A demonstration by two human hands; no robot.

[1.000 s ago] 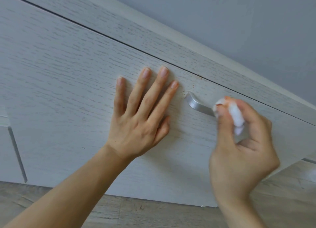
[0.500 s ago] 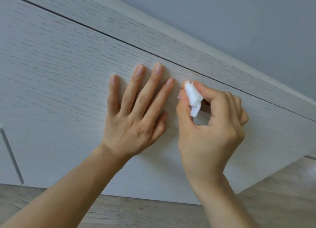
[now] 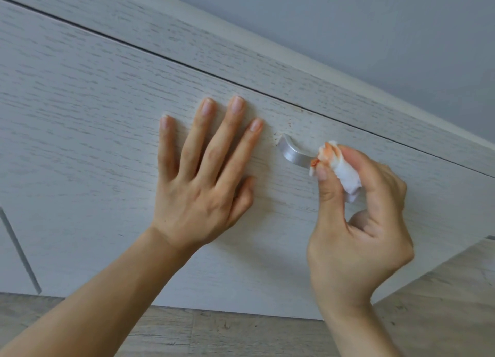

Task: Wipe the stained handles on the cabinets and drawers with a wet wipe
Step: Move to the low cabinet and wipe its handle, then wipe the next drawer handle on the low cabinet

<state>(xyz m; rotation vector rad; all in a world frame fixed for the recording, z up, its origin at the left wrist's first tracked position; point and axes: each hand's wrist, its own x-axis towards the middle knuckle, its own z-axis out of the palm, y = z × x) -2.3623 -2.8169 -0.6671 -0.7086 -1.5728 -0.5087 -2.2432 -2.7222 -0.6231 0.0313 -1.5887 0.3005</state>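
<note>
Drawer front (image 3: 93, 131) in pale wood grain fills the scene, above a strip of grey plank floor (image 3: 241, 335). Left hand (image 3: 198, 180) lies flat against the panel, fingers spread, apparently bracing it shut. Right hand (image 3: 359, 222) pinches a bunched wet wipe (image 3: 340, 166) between thumb and forefinger, pressing its orange-stained tip to the silver handle (image 3: 292, 150). Reddish specks dot the wood near the handle's left end.

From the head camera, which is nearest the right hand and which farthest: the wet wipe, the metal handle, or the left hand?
1. Wet wipe: pinched in the right hand's fingers.
2. Metal handle: just to its left, touched by the wipe.
3. Left hand: farthest left, flat on the drawer front.
</note>
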